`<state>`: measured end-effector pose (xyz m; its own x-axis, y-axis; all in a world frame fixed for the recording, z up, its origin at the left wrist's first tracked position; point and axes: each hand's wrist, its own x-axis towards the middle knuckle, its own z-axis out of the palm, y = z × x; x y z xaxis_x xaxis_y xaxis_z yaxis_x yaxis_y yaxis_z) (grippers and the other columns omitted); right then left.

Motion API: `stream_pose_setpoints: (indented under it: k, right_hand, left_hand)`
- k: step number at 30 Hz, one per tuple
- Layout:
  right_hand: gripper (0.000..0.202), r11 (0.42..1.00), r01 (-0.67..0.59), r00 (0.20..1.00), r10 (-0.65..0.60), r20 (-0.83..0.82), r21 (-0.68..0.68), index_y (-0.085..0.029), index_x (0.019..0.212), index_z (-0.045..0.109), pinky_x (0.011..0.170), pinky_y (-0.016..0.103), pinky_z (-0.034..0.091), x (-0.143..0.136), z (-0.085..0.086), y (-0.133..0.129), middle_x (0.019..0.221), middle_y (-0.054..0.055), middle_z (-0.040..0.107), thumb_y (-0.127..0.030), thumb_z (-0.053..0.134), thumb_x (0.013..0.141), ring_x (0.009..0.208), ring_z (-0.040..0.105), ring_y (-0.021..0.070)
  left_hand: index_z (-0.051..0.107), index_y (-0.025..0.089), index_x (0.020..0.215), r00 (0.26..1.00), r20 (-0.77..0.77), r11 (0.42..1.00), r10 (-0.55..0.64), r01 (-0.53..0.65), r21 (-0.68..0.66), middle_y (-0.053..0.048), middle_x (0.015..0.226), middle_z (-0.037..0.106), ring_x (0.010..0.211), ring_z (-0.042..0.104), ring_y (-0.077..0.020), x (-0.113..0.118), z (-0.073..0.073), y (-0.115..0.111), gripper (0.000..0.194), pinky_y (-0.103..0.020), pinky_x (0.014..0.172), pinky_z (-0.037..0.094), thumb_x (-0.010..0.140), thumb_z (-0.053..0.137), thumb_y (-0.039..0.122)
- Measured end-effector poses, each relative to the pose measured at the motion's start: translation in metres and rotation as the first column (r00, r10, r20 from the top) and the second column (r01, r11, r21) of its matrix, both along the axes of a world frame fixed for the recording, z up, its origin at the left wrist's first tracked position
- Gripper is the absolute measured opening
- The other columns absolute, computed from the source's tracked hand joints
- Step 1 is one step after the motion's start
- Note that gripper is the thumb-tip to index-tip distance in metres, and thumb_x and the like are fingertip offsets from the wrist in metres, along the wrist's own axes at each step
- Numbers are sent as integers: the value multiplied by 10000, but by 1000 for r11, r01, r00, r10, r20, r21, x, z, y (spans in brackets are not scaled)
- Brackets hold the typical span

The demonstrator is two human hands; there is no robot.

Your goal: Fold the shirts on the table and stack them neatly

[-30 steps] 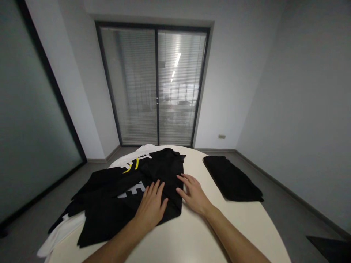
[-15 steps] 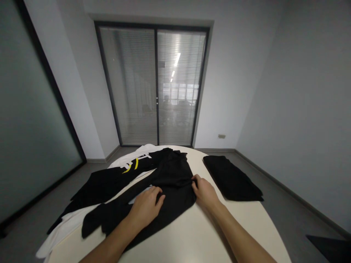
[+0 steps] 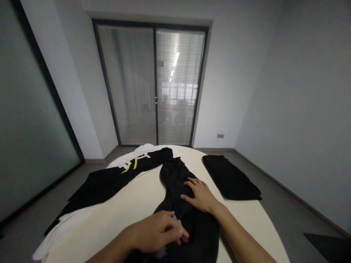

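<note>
A black garment (image 3: 201, 237) lies bunched lengthwise along the middle of the table, its narrower end pointing away. On its upper part my right hand (image 3: 199, 194) rests flat with the fingers spread. My left hand (image 3: 164, 231) is over the nearer part, its fingers curled at the cloth; a small light grey patch shows beside them. Whether those fingers pinch any fabric is hard to make out. To the left is a spread black garment (image 3: 109, 184) with a white and yellow print, lying over white cloth (image 3: 78, 216).
A folded black cloth (image 3: 231, 178) lies on the right side of the round cream table (image 3: 128, 201). A dark object (image 3: 329, 246) is at the lower right, beyond the table edge. Glass doors with blinds stand behind.
The middle garment's left part has come in to the right, baring the table beside the printed garment. My left hand moved right and nearer; my right hand opened flat onto the cloth.
</note>
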<state>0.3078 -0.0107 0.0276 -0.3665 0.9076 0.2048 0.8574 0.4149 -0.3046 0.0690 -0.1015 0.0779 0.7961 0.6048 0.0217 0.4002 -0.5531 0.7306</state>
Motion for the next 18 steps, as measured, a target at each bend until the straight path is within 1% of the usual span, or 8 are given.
stream_pose_setpoints:
  k: [2,4,6,8,11,14,16,18]
  right_hand:
    - [261,999,-39,999,38,-35,-17,-262,1059,660,1043,409,379,0,1,0,1277,68,640,-456,579,904,1223,552,250]
    - [229,998,-40,992,34,-125,-48,-244,965,629,948,358,433,1,4,3,1094,61,694,-425,488,956,1077,618,226]
    - [315,996,31,962,-53,-267,-85,-238,923,582,846,338,464,3,6,7,912,53,695,-467,376,991,918,647,225]
    - [396,981,164,885,-193,-424,-106,-242,898,541,769,336,475,8,7,14,800,44,664,-535,292,991,804,639,231]
    - [428,920,384,696,-342,-631,-75,-220,987,535,812,357,488,22,4,26,912,90,667,-564,281,962,882,639,254]
    - [488,843,533,540,-407,-736,-76,-148,1271,462,941,387,467,40,1,34,1154,171,631,-479,321,942,1079,615,277]
    - [570,815,578,533,-409,-741,-35,-114,1418,347,1001,400,442,48,2,35,1273,204,578,-414,334,933,1178,577,278]
    - [581,804,590,606,-386,-695,68,-119,1455,335,1059,420,402,51,6,33,1364,203,526,-389,317,941,1267,518,277]
  left_hand:
    - [683,268,1221,981,17,973,193,-193,122,-42,1217,711,1142,648,-190,-3,-12,11,346,-376,1121,393,1013,417,343]
    - [588,263,1357,936,-17,902,352,-334,273,-98,1435,563,1310,531,-240,-9,-25,22,402,-426,1141,372,990,467,371]
    - [472,258,1467,890,-107,850,442,-378,365,-136,1542,428,1396,435,-291,-15,-36,29,510,-499,1155,335,983,474,418]
    - [416,248,1506,843,-189,812,504,-388,437,-154,1562,393,1404,418,-329,-20,-39,33,561,-533,1138,337,986,452,455]
    - [403,229,1516,750,-233,724,619,-429,540,-169,1511,461,1274,554,-346,-23,-33,34,574,-506,1066,408,992,417,464]
    - [381,213,1524,629,-279,657,725,-511,555,-181,1354,600,1038,685,-330,-28,-24,36,576,-456,903,505,999,388,448]
    - [392,203,1516,565,-322,636,760,-540,552,-179,1206,680,959,707,-335,-33,-21,38,571,-444,823,522,998,388,443]
    - [454,206,1480,527,-360,630,770,-538,559,-172,1076,724,937,711,-348,-38,-22,42,548,-449,789,525,990,414,449]
